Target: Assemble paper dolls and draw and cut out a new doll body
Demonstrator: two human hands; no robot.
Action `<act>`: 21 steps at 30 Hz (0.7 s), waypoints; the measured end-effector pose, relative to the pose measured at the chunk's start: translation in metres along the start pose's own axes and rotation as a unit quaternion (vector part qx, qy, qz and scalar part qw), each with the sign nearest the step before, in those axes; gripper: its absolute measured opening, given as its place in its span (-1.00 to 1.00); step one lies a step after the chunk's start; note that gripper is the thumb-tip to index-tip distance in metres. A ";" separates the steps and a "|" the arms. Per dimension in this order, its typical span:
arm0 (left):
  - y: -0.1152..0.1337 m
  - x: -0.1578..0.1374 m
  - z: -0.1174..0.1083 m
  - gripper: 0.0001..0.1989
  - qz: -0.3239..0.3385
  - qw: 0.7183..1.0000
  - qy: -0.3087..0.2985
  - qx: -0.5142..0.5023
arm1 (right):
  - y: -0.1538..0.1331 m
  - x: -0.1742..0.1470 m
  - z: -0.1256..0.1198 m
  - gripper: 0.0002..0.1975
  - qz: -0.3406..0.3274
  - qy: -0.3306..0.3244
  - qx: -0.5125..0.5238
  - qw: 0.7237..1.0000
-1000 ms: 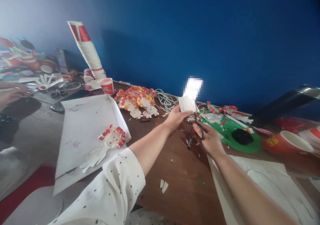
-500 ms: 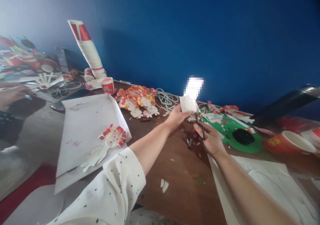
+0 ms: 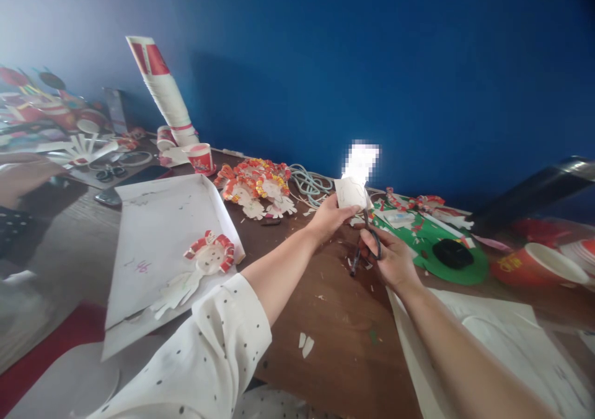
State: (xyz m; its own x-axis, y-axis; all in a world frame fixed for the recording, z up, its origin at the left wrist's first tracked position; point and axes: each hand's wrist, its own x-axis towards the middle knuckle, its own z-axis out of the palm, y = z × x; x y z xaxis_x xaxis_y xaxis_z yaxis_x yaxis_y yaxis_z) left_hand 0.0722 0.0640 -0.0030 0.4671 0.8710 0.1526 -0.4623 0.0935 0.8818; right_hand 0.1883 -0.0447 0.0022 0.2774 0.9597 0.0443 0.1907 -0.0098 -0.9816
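My left hand (image 3: 331, 216) pinches a small white piece of paper (image 3: 349, 194) with drawn lines on it, held up above the table. Closed around the dark handles of a pair of scissors (image 3: 375, 244) is my right hand (image 3: 394, 259). The blades point up at the paper's right edge; how far apart they are I cannot tell. Just above the paper a bright pixelated patch hides part of the view. A dark pen-like stick (image 3: 356, 263) shows below the right hand's fingers; whether it is held or lies on the table is unclear.
A white box lid (image 3: 153, 233) carries a paper figure (image 3: 210, 259). Behind it are a red-and-white cup (image 3: 199, 158), a tall cup stack (image 3: 170, 100) and red-orange paper crafts (image 3: 255, 180). At right lie green card (image 3: 432, 270), a tipped cup (image 3: 534, 267) and drawn-on paper (image 3: 502, 338). Another person's hand (image 3: 28, 174) is at left.
My hands, the paper and the scissors stay almost in place. At the left, the other person's hand has shifted slightly and looks blurred.
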 end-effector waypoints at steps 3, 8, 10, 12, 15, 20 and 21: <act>0.000 0.001 -0.001 -0.78 0.004 1.000 -0.004 -0.001 | -0.001 0.000 0.000 -0.56 -0.005 0.000 -0.011 1.000; -0.002 0.002 -0.003 -0.75 0.005 1.000 -0.004 0.004 | 0.000 0.000 -0.001 -0.56 0.006 -0.005 0.012 1.000; -0.003 0.003 -0.004 -0.74 0.005 1.000 -0.002 0.009 | 0.000 0.001 -0.001 -0.56 0.009 -0.004 0.008 1.000; -0.005 0.004 -0.006 -0.73 0.007 1.000 -0.001 0.016 | 0.000 0.001 -0.001 -0.57 0.004 -0.001 -0.004 1.000; -0.009 0.006 -0.008 -0.71 0.009 1.000 0.001 0.029 | 0.000 0.001 -0.002 -0.56 0.002 0.004 -0.011 1.000; -0.013 0.010 -0.012 -0.66 0.002 0.998 0.015 0.054 | 0.004 0.002 -0.005 -0.50 0.025 -0.006 -0.006 1.000; -0.013 0.011 -0.013 -0.66 0.001 0.998 0.016 0.053 | 0.004 0.002 -0.005 -0.50 0.025 -0.007 -0.006 1.000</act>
State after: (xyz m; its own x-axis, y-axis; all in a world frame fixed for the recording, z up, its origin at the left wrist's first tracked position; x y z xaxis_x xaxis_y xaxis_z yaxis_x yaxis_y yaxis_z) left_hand 0.0735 0.0783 -0.0190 0.4407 0.8864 0.1414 -0.3795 0.0412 0.9243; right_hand 0.1943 -0.0437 -0.0011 0.2734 0.9619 -0.0076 0.1882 -0.0612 -0.9802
